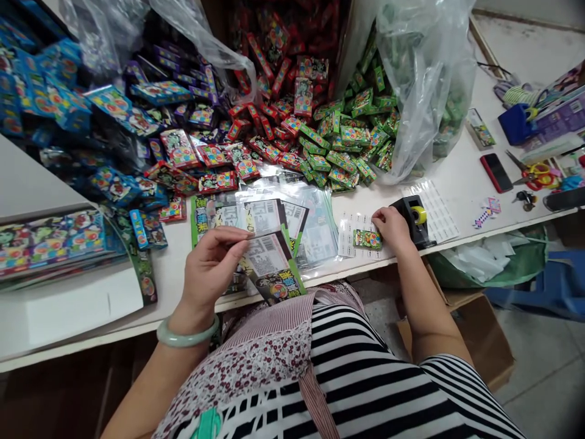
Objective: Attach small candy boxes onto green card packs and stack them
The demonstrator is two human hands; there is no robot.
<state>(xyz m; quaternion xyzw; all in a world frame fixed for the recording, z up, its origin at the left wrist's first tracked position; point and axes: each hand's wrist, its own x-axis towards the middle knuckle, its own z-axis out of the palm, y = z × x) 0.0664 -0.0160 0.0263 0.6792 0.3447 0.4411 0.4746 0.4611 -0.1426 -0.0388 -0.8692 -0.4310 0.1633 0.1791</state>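
My left hand (214, 263), with a pale green bangle at the wrist, pinches the top edge of a flat printed packet (272, 262). The packet is black and green with a grey panel of print, and it hangs tilted over the table's front edge. More such packets (260, 213) lie flat under and behind it. My right hand (392, 227) is bent over a white sticker sheet (348, 225), thumb and fingertips together at its right side; what they pinch is too small to tell. A small green box (367, 239) lies on the sheet beside the fingers.
Heaps of small blue boxes (114, 183), purple boxes (201, 85), red boxes (269, 146) and green boxes (342, 152) cover the back. A black tape dispenser (414, 222) stands right of my hand. Farther right lie a phone (496, 172) and scissors (534, 174). A white carton (68, 305) is at left.
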